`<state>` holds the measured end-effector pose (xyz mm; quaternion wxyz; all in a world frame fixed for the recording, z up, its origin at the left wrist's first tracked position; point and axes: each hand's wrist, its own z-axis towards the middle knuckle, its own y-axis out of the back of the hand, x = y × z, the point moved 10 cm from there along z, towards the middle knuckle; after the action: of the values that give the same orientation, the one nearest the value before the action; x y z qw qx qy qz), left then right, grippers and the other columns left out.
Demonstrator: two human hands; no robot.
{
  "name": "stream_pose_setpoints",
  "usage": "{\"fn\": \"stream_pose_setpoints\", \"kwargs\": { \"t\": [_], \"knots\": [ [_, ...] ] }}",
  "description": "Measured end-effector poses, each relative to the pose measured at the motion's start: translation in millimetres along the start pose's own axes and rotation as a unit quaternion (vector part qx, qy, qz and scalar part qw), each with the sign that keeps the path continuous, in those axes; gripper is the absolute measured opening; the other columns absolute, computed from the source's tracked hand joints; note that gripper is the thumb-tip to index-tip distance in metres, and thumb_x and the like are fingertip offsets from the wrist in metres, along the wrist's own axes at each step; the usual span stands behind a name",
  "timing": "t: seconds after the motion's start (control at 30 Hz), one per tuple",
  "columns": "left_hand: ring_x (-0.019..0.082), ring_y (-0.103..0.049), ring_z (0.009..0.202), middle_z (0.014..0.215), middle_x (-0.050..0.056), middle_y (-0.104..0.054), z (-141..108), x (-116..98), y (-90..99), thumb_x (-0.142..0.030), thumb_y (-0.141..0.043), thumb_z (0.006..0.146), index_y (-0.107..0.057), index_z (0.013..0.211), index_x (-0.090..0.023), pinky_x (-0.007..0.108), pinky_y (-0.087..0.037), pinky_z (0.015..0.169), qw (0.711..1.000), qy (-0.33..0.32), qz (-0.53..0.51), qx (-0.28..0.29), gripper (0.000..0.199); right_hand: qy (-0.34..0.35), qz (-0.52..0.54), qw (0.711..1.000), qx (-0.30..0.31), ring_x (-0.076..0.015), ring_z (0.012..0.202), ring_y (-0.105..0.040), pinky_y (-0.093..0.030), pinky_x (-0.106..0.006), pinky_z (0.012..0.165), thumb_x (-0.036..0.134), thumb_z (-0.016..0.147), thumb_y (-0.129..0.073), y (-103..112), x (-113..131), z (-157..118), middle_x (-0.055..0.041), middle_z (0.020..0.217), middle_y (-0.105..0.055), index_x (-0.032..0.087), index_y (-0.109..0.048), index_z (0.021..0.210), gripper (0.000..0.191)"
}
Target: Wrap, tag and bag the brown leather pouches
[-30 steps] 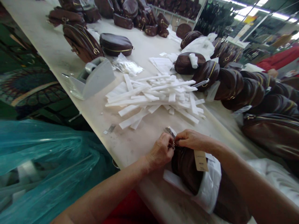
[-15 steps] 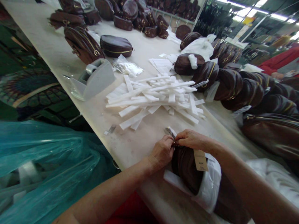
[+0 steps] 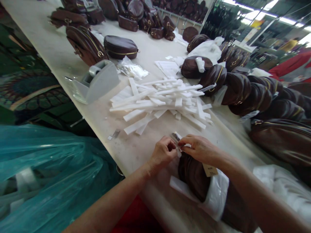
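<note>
At the near end of the table lies a dark brown leather bag (image 3: 191,176) with a tan paper tag (image 3: 210,170) and a white wrap (image 3: 217,194) around it. My left hand (image 3: 163,151) is closed, thumb and forefinger pinching a small whitish piece (image 3: 179,153) at the bag's tip. Facing it, my right hand (image 3: 200,147) is closed too, its fingertips at the same end of the bag; what they grip is hidden. Just beyond the fingers is a small shiny strip (image 3: 175,136), its kind unclear.
White foam strips (image 3: 160,100) lie heaped ahead, with a grey tape dispenser (image 3: 102,82) to their left. Brown bags (image 3: 235,87) line the right side; more stand at the back. A teal plastic bag (image 3: 53,174) hangs by the left table edge. A person in a red sleeve (image 3: 291,66) is far right.
My left hand has drawn slightly left, away from the bag's tip, and the small whitish piece now shows. My right hand has shifted a little left, and the tag has tipped lower.
</note>
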<state>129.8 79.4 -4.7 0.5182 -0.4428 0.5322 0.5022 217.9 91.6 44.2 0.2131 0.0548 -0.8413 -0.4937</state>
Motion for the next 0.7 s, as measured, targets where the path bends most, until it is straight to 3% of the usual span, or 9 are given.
{"fn": "stream_pose_setpoints", "kwargs": {
  "t": [0.27, 0.7],
  "knots": [
    [0.011, -0.053, 0.065, 0.074, 0.001, -0.057, 2.2, 8.3, 5.3, -0.012, -0.056, 0.062, -0.056, 0.059, -0.014, 0.021, -0.040, 0.061, 0.997, 0.054, -0.045, -0.021, 0.004, 0.013, -0.058, 0.998, -0.020, -0.0162, 0.079, -0.062, -0.037, -0.024, 0.066, 0.014, 0.081, -0.050, -7.0, 5.4, 5.2, -0.0041, 0.089, -0.068, 0.020, -0.071, 0.086, 0.022],
    [0.009, -0.047, 0.057, 0.067, -0.001, -0.055, 1.5, 14.4, 4.7, -0.013, -0.057, 0.060, -0.055, 0.059, -0.014, 0.020, -0.036, 0.056, 0.995, 0.079, -0.047, -0.025, 0.003, 0.004, -0.072, 0.997, -0.019, -0.0163, 0.079, -0.062, -0.036, -0.024, 0.065, 0.015, 0.082, -0.049, -9.0, 1.4, 5.1, -0.0045, 0.088, -0.069, 0.019, -0.071, 0.089, 0.023]
  ]
}}
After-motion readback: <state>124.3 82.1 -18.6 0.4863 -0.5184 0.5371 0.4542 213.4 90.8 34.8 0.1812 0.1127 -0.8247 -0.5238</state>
